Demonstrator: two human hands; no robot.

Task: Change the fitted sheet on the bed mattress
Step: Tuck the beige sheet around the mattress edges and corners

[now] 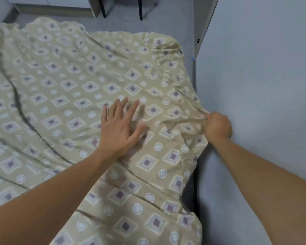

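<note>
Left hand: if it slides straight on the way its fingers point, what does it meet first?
Probably only more of the beige patterned fitted sheet: the left hand lies open on it, fingers aimed toward the far rumpled corner. Nothing else shows in that line.

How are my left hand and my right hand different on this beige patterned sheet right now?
The left hand lies flat with fingers spread on top of the beige diamond-and-circle patterned sheet; the right hand is curled, gripping a bunched fold. The left hand is mid-bed; the right hand is at the sheet's edge beside the grey wall. Both touch the sheet.
</note>
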